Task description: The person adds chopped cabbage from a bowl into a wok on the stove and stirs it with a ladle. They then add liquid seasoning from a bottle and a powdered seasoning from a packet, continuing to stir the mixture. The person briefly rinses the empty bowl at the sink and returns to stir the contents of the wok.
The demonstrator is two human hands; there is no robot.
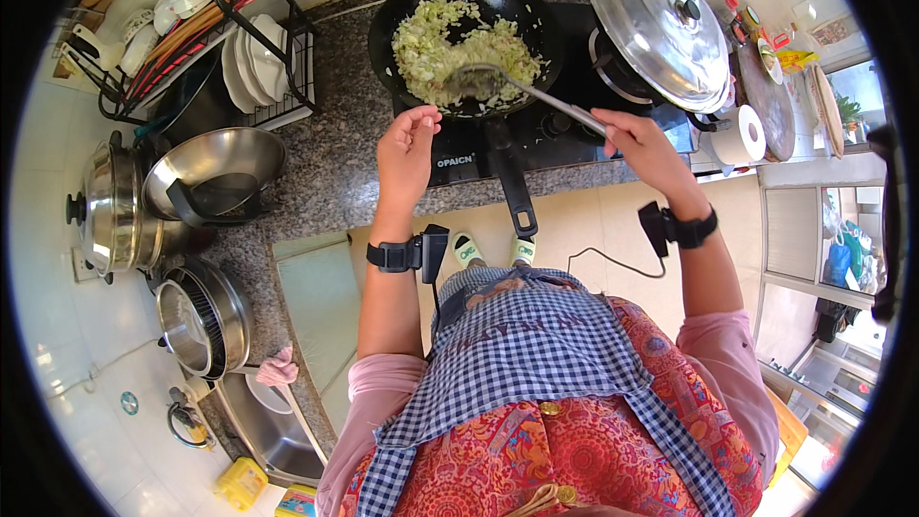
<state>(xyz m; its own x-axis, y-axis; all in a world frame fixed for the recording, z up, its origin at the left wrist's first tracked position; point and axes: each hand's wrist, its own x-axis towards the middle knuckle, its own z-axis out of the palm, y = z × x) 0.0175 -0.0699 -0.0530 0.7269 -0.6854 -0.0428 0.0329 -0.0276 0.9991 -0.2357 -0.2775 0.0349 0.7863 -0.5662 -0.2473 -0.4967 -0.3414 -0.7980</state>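
My right hand (635, 147) is closed around the handle of a metal cooking ladle or turner (549, 100). Its blurred head rests among chopped pale-green vegetables (431, 36), which look like cabbage, in a black wok (388, 75). The wok sits on a black glass cooktop (459, 136), its long black handle (513, 183) pointing towards me. Just off the near-left side of the wok, my left hand (409, 151) is raised with curled fingers and thumb drawn in. Nothing shows in that hand, and it appears apart from the wok.
A large steel lid (664, 21) tilts over a pot at the right, near a paper roll (747, 133). On the left stand a dish rack (294, 43), a steel pan (215, 165), stacked pots (118, 208) and bowls (208, 316). A sink (287, 445) lies lower left.
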